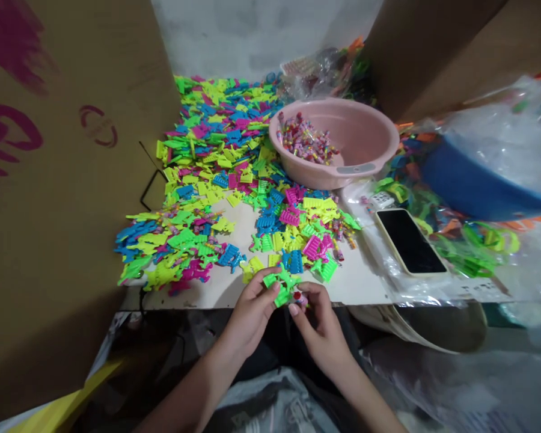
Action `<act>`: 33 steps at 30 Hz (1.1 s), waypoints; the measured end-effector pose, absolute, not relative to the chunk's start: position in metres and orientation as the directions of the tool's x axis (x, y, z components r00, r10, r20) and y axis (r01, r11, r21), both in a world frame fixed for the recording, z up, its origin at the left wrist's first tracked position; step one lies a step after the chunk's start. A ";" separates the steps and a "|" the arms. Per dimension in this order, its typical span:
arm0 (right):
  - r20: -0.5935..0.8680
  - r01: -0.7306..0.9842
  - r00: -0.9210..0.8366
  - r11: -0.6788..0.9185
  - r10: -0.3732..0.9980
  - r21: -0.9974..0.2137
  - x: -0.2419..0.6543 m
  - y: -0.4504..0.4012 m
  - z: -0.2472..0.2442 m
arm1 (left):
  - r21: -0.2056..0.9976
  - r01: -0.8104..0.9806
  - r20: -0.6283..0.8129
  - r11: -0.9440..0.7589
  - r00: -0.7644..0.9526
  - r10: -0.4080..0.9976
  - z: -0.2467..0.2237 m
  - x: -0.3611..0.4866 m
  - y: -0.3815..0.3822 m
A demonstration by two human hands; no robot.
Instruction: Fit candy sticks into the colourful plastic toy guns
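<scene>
My left hand (pixel 253 316) is closed on a bright green plastic piece (pixel 287 281) with a cut-out shape, held just over the table's front edge. Close beside it, my right hand (pixel 323 328) pinches a small pink patterned tube (pixel 302 299) with a red end, between thumb and fingers. The tube is next to the green piece; whether they touch I cannot tell. Similar flat pieces in blue, pink, yellow and green, such as a blue piece (pixel 292 261), lie just beyond my hands. More small patterned tubes sit in a pink basin (pixel 365 141).
A large pile of coloured pieces (pixel 225 114) covers the back left of the table. Tall cardboard boxes flank both sides, including a left box (pixel 85 198). At right lie a phone (pixel 410 242), plastic bags and a blue basin (pixel 482 180). Below is a pale bucket (pixel 433 328).
</scene>
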State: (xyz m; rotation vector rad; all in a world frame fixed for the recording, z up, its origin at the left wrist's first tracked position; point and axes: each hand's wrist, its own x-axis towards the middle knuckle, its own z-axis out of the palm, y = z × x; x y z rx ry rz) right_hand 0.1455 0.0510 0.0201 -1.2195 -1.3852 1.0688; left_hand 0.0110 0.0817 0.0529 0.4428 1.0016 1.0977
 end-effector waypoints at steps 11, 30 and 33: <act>0.004 0.175 -0.115 0.024 0.993 -0.984 0.163 0.067 0.026 | 0.886 -0.119 -0.415 0.449 0.229 0.880 0.040 0.002 0.076; 0.213 0.319 -0.081 0.228 0.974 -0.920 0.166 0.049 0.040 | 0.965 -0.078 -0.229 0.250 0.208 0.951 0.057 -0.009 0.071; 0.249 0.400 -0.111 0.273 0.962 -0.875 0.167 0.050 0.045 | 0.970 -0.051 -0.225 0.237 0.173 0.959 0.059 -0.009 0.070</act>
